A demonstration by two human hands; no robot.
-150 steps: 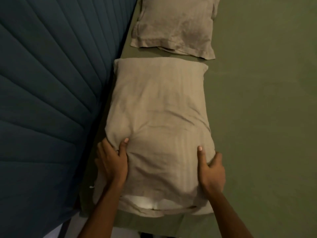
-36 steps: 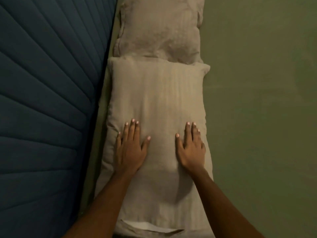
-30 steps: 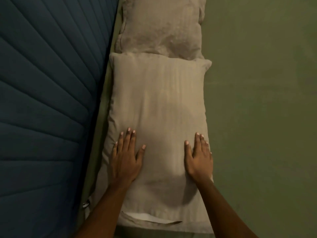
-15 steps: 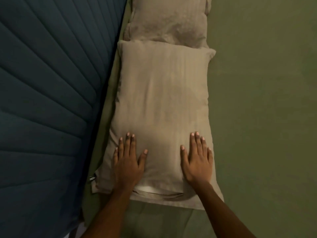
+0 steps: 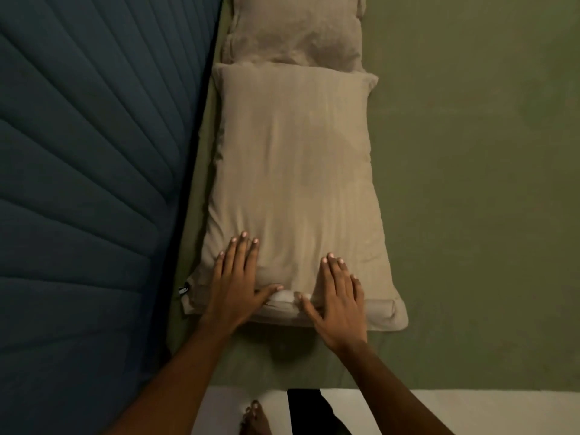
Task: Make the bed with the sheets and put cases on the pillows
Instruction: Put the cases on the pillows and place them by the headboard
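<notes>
A long pillow in a beige case (image 5: pixel 295 171) lies on the olive-green bed sheet (image 5: pixel 464 196), close to the headboard. My left hand (image 5: pixel 235 284) lies flat on its near left end, fingers straight. My right hand (image 5: pixel 339 293) lies flat on its near right end, fingers straight too. Between my two thumbs a bit of the white pillow (image 5: pixel 282 297) shows at the case's open end. A second beige pillow (image 5: pixel 298 29) lies beyond the first, touching its far end.
A dark blue quilted headboard (image 5: pixel 88 183) fills the left side. The bed's near edge runs along the bottom, with pale floor (image 5: pixel 470 412) below it and my bare foot (image 5: pixel 255 420) there.
Both hands slid back along the pillow to its near open end, staying flat. The view pulled back, so the bed edge and floor now show.
</notes>
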